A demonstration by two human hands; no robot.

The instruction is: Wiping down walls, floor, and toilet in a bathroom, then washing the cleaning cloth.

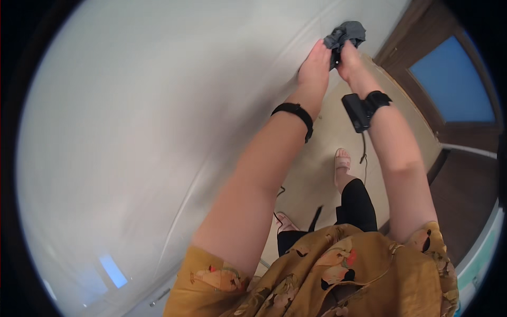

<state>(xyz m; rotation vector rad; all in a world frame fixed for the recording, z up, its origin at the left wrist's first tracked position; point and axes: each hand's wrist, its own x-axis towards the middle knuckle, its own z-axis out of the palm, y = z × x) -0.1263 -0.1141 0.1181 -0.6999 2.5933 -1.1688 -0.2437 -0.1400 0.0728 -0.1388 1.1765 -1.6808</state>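
Hands at upper centre of the frame: we stretch both arms forward and upward. Our left hand point(316, 64) and right hand point(349, 58) pinch a crumpled grey cloth point(346, 35) between closed fingers, against the pale wall point(137, 116). Bunched, the cloth shows no clear long axis. Each wrist carries a black band; no containers appear.

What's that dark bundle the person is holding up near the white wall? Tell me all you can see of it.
The grey cloth is a small, soft, crumpled piece of dark grey fabric, bunched into folds rather than spread flat. It sits at arm's reach, against the white wall. The left hand and right hand both pinch its lower edge with their fingers, and the rest bulges above them. Its full shape is hidden.
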